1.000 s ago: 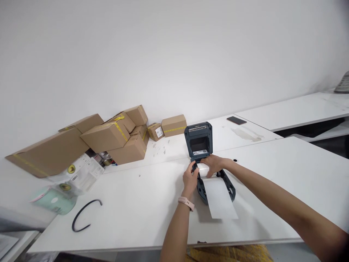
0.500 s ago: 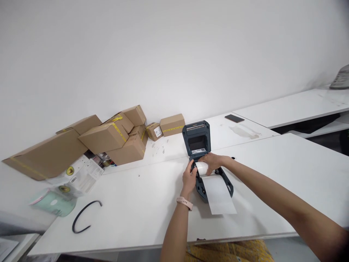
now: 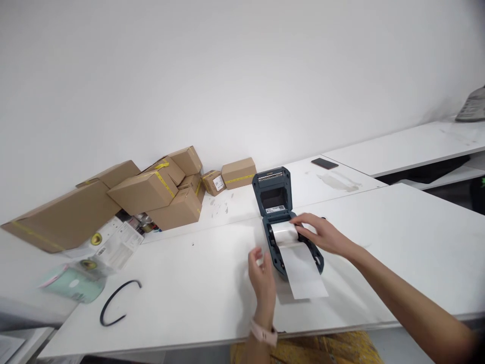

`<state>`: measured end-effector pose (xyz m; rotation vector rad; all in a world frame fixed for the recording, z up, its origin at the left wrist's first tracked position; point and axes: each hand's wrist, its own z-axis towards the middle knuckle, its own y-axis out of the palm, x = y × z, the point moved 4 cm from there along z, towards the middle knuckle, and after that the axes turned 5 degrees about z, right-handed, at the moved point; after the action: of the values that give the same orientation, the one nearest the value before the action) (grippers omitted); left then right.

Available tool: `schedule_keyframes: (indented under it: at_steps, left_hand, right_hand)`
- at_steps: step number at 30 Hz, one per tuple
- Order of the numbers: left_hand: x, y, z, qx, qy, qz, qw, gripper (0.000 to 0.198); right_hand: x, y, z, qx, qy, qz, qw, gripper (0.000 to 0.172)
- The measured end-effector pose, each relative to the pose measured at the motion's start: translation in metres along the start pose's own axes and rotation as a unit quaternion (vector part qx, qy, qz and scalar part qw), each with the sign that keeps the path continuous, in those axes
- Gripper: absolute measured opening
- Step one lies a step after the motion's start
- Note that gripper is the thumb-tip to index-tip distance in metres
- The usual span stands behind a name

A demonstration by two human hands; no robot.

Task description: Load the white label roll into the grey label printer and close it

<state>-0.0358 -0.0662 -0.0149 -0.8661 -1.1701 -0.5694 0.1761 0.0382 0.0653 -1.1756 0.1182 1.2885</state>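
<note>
Open label printer [image 3: 278, 218] on a white table [image 3: 182, 298], with 2 bare hands beside it. The printer sits between the far and near edges of the table, its dark lid [image 3: 272, 191] raised on the side toward the far edge. A white paper roll [image 3: 284, 233] lies in the printer's body, its long axis running crosswise, roughly parallel to the table's near edge. From it, 1 broad paper strip [image 3: 305, 277] passes over the printer's front and ends short of that edge.

The right hand [image 3: 316, 232] is the nearer to the roll: the roll lies directly to the left of its fingertips, which reach the roll's right end. Its thumb and fingers stand apart; whether they touch the roll or the printer's side wall cannot be told. The left hand [image 3: 262, 278], slightly blurred, is apart from the printer, between it and the near edge; the roll lies beyond it, toward the far edge and to the right. Its fingers are loosely bent, parted from the thumb, and hold nothing visible.

Cardboard boxes [image 3: 146, 194] are piled toward the far left corner; a black curved band [image 3: 109, 303] lies near the near left corner, and a phone [image 3: 325, 163] near the far edge.
</note>
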Motion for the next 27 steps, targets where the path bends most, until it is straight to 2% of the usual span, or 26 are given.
schedule_keyframes:
  at_steps: [2,5,7,10,13,17,21,27]
  left_hand:
    - [-0.009,-0.011,-0.032,0.002,-0.026,-0.004,1.000,0.044]
    - [-0.016,-0.005,-0.063,-0.102,-0.099,-0.027,0.989,0.055]
    - [-0.013,0.006,-0.072,-0.161,-0.149,-0.050,0.974,0.059]
    - [-0.002,0.023,-0.076,-0.204,-0.189,-0.085,0.957,0.058]
    - [0.006,0.032,-0.082,-0.224,-0.199,-0.116,0.947,0.054]
    - [0.006,0.031,-0.091,-0.227,-0.210,-0.144,0.940,0.053]
    - [0.004,0.027,-0.093,-0.224,-0.217,-0.137,0.940,0.056]
    - [0.009,0.028,-0.094,-0.235,-0.219,-0.145,0.936,0.061]
  right_hand:
    - [-0.006,-0.004,-0.045,0.040,-0.003,-0.011,0.999,0.038]
    - [-0.009,0.010,-0.098,0.000,-0.012,-0.082,0.997,0.068]
    - [-0.009,0.023,-0.115,-0.027,-0.018,-0.136,0.990,0.079]
    - [-0.011,0.038,-0.120,-0.032,-0.035,-0.194,0.980,0.088]
    - [-0.014,0.044,-0.113,-0.030,-0.059,-0.222,0.973,0.100]
    - [-0.015,0.048,-0.108,-0.040,-0.078,-0.239,0.967,0.105]
    - [-0.014,0.053,-0.110,-0.073,-0.082,-0.231,0.967,0.101]
    - [-0.016,0.054,-0.111,-0.082,-0.058,-0.213,0.972,0.098]
